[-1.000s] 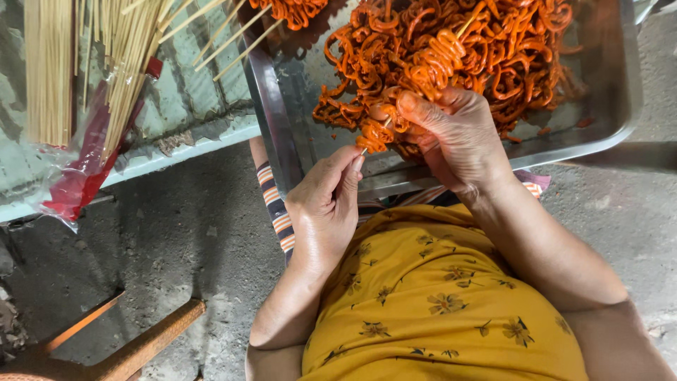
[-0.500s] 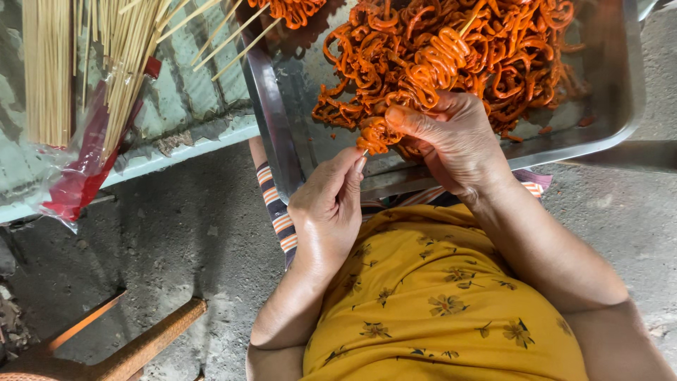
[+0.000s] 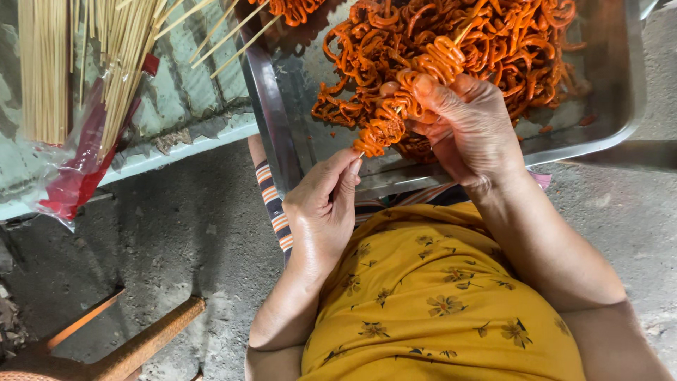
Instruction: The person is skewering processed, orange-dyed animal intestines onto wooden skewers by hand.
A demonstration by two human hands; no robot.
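Your right hand (image 3: 469,130) was closed around an orange spiral skewer (image 3: 409,99) above the steel tray (image 3: 620,92); your left hand (image 3: 324,212) pinched its lower stick tip. Risk: coils could've slid off or the stick pricked your fingers if grip slipped. Spare bamboo sticks (image 3: 106,63) lay left.

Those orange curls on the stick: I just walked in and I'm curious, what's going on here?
A person in a yellow flowered top is working over a metal tray heaped with orange spiral strips. The right hand grips a skewer loaded with orange curls, while the left hand pinches its lower tip. A bundle of bare bamboo sticks lies beside the tray.
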